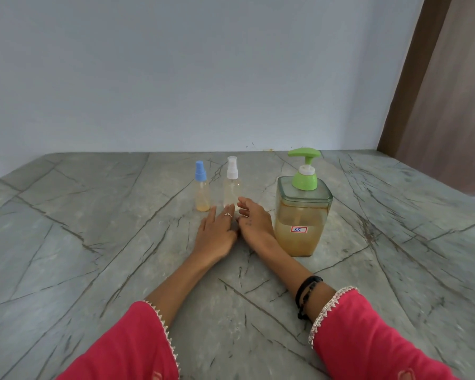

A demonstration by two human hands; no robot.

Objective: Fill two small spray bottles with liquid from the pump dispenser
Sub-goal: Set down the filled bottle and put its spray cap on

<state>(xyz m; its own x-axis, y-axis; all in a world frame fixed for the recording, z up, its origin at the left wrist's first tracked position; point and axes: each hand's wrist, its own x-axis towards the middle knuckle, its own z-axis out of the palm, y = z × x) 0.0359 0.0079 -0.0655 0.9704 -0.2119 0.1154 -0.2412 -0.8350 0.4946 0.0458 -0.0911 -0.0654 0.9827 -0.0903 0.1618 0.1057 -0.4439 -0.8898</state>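
Two small clear spray bottles stand upright on the grey stone table (93, 242). The blue-capped bottle (202, 187) holds a little yellowish liquid at its bottom. To its right stands the white-capped bottle (232, 185), which looks pale throughout. A square pump dispenser (302, 218) with a green pump head stands further right, about half full of amber liquid, with a small label reading 35. My left hand (215, 231) lies flat on the table just before the bottles, fingers straight. My right hand (254, 219) is beside it, fingers relaxed, near the white-capped bottle's base without gripping it.
A pale wall runs along the table's far edge. A brown wooden panel (436, 105) stands at the right rear corner. My forearms in red sleeves stretch across the middle of the table.
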